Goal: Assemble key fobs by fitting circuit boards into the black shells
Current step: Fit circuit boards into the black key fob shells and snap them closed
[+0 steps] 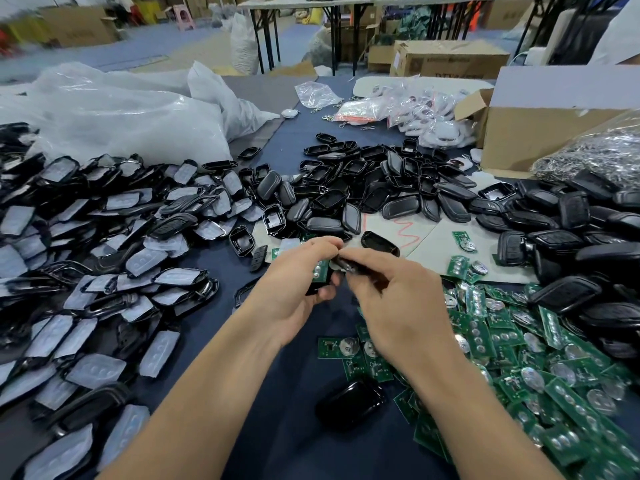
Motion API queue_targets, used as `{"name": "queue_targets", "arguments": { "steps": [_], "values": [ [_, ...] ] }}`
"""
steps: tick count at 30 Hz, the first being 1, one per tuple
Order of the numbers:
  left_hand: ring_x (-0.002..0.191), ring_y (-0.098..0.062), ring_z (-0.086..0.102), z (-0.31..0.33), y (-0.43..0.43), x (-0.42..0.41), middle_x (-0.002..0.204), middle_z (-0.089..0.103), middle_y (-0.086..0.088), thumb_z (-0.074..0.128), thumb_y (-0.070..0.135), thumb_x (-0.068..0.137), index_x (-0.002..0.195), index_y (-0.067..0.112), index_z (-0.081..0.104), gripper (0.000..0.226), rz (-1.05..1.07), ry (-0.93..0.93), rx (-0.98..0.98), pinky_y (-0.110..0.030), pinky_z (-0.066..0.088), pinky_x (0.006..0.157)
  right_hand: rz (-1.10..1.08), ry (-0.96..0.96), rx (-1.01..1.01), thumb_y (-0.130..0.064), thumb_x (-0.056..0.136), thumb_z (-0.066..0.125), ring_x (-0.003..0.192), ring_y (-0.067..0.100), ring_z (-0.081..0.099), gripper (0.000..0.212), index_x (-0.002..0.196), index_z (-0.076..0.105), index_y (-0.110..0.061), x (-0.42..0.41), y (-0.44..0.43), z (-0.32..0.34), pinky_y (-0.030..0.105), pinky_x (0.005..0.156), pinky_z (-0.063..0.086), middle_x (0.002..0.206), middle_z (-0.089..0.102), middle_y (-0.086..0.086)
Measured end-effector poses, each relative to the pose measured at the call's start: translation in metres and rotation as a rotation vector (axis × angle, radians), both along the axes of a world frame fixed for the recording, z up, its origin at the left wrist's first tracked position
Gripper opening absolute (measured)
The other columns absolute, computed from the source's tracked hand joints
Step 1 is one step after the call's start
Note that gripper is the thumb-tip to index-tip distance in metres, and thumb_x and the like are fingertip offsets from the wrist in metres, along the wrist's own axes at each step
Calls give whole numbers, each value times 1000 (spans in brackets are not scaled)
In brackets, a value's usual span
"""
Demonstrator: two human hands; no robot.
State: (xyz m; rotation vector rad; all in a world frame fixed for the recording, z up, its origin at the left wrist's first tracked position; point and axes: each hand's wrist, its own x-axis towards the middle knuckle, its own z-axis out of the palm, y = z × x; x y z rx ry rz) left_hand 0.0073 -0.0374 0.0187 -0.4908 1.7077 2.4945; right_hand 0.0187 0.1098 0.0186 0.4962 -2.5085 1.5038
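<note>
Two hands meet just above the middle of the frame, over the dark blue table [294, 427]. The left hand [298, 271] has its fingers [325, 244] curled round a green circuit board [322, 271]. The board stands nearly upright in the grip, its long axis running top to bottom of the frame and its dotted face turned toward the camera. Something dark sits under the board against the same palm, but it is too hidden to name.

The right hand [391, 292] pinches a black shell [347, 265] between thumb and curled fingertips. The shell lies immediately right of the board, touching it or all but touching. It seems to slant from upper left to lower right, though blur hides which way its hollow faces.

Everything turns on that seam. The board is on the left-hand side of the shell and their long axes look crossed rather than parallel. By my reading, the shell needs a small twist from the right hand to line it up before the board can seat, and a skewed press could jam a corner.

Spare boards [519, 344] are heaped at lower right, nearer the right hand. Empty shells [363, 181] are piled above centre, and one loose shell [349, 403] lies low in the frame between the forearms.
</note>
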Motion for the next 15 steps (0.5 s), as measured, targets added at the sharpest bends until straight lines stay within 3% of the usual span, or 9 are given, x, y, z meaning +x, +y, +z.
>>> {"name": "queue_targets", "arguments": {
  "steps": [4, 8, 10, 12, 15],
  "values": [
    [50, -10, 56, -3, -1, -2, 65, 66, 4, 60, -3, 91, 95, 15, 72, 23, 94, -9, -131, -20, 38, 40, 48, -41, 145, -24, 80, 75, 87, -20, 59, 47, 119, 68, -49, 2, 1, 0, -3, 73, 37, 82, 64, -44],
    [52, -10, 59, -6, -2, -2, 70, 71, 2, 66, -3, 89, 96, 21, 75, 26, 105, -14, -198, -20, 41, 41, -11, -66, 179, -39, 77, 77, 83, -2, 63, 40, 114, 64, -48, 1, -1, -4, 3, 71, 41, 88, 72, -24],
    [53, -11, 59, -6, -2, -1, 75, 71, -2, 68, -4, 88, 98, 20, 75, 27, 88, 8, -178, -20, 39, 41, -68, -67, 237, -32, 81, 75, 69, 7, 56, 34, 106, 53, -43, 0, -2, -5, 8, 62, 37, 79, 67, -16],
    [53, -11, 59, -6, -3, 0, 74, 70, -2, 68, -5, 88, 102, 18, 75, 28, 75, 19, -150, -19, 37, 40, -95, -73, 237, -23, 82, 73, 62, 8, 52, 39, 99, 42, -40, 1, -3, -5, 24, 57, 40, 71, 63, -10],
    [50, -9, 56, -5, -4, 0, 70, 68, 2, 67, -5, 91, 107, 14, 74, 26, 11, 15, -85, -17, 34, 37, -122, -74, 238, -16, 82, 70, 70, 21, 63, 46, 105, 39, -41, 3, -3, -2, 36, 65, 50, 86, 71, -7]
  ]
}}
